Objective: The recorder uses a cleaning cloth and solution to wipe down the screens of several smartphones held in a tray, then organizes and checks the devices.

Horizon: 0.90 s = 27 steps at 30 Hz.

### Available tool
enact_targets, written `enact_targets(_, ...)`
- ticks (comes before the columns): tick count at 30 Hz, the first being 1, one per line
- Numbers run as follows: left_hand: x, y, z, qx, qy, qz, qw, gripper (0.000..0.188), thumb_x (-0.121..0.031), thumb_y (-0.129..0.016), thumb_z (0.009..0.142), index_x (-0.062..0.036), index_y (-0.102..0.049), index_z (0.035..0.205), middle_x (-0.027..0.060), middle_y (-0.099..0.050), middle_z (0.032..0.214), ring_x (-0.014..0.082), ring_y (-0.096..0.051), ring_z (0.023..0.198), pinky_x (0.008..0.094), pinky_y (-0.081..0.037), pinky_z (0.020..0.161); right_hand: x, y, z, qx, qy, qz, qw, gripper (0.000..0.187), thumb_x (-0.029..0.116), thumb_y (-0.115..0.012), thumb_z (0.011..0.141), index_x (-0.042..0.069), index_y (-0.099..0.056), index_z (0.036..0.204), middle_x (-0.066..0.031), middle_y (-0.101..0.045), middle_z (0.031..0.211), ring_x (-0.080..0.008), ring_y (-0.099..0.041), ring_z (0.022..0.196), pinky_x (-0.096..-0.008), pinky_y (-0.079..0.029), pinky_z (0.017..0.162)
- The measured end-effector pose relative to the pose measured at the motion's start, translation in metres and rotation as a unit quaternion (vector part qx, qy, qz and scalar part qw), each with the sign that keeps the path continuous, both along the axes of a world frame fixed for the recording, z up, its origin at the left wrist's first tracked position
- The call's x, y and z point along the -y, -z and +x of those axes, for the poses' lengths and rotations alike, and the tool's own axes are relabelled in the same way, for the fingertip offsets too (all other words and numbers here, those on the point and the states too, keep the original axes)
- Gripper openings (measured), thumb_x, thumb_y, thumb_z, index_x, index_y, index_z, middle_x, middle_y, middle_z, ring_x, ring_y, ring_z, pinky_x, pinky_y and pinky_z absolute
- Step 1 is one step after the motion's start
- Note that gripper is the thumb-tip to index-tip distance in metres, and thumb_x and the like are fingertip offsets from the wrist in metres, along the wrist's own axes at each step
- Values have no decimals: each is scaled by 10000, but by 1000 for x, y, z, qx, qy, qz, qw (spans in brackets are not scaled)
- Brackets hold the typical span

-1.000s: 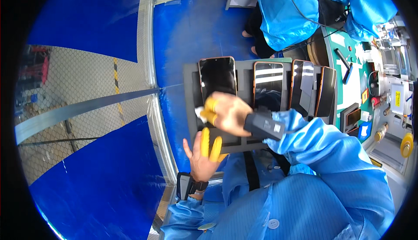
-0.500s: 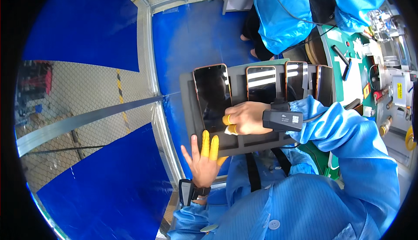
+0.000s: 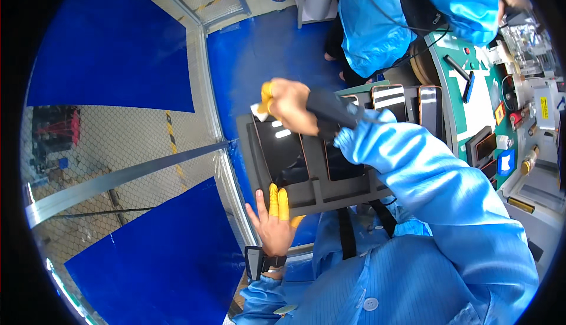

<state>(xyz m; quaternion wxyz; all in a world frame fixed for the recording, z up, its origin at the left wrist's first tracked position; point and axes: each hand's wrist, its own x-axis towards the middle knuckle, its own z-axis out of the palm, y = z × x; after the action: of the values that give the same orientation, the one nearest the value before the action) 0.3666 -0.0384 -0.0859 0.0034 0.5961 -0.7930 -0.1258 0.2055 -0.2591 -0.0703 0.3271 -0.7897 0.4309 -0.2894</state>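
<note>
A dark grey foam tray (image 3: 354, 194) lies in front of me and holds several phones with dark glossy screens and orange edges. My right hand (image 3: 289, 105) is over the far end of the leftmost phone (image 3: 286, 154), slightly blurred. Its fingers, some in yellow finger cots, pinch a small white wipe (image 3: 258, 112) at the tray's far left corner. My left hand (image 3: 274, 225) is at the near left edge of the tray, fingers stretched out, two in yellow cots reaching the phone's near end. My right sleeve partly hides the second phone (image 3: 342, 163).
Another person in a blue smock (image 3: 377, 24) works beyond the tray. To the right, a green workbench (image 3: 439, 59) carries tools, small parts and a phone (image 3: 486, 145). A metal-framed mesh partition (image 3: 130, 142) with blue panels stands on the left.
My right hand, with the wipe, has moved from the leftmost phone's near end to its far end. The view and tray have shifted slightly. My left hand stays at the tray's near edge.
</note>
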Motion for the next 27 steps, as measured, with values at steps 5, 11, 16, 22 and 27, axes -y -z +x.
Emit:
enact_targets(5,-1,-2,-1,-10,-11,-1,1000,807,-413,-703,667,14,-398,1280,152,-387,1341,391,-201,1310,618,-121,1019,-104,31,-15,-20,-186,-94,978,127,105,-628,614,17,-548,657,-69,-526,761,-193,-538,764,-287,-464,572)
enact_targets(11,7,-2,-5,4,-1,-25,1000,782,-437,-676,690,-7,-400,1281,133,-400,1339,380,-213,1309,590,-126,1038,-103,-38,-46,123,-115,31,985,109,92,-663,755,72,-683,860,-83,-610,826,-235,-599,732,-304,-488,641)
enact_targets(16,10,-15,-8,22,-5,-31,999,810,-432,-673,695,-6,-365,1312,142,-364,1363,376,-196,1317,570,-134,1044,-100,-86,-114,306,18,326,894,239,95,-613,827,-27,-619,1032,-54,-640,898,-86,-566,809,-242,-470,745)
enact_targets(22,-3,-14,-8,33,-11,-60,998,724,-422,-624,758,-55,-369,1327,138,-360,1372,330,-242,1302,478,-233,1031,-173,-44,-184,608,59,477,632,322,102,-538,870,-16,-515,1169,-87,-597,1086,-187,-579,975,-341,-470,850)
enact_targets(27,-14,3,-1,32,-17,-84,996,790,-499,-574,768,-54,-308,1365,99,-313,1412,321,-213,1318,548,-190,1032,-213,-40,-229,610,156,421,653,254,35,-592,824,-8,-563,1072,-85,-609,1028,-205,-590,934,-370,-475,817)
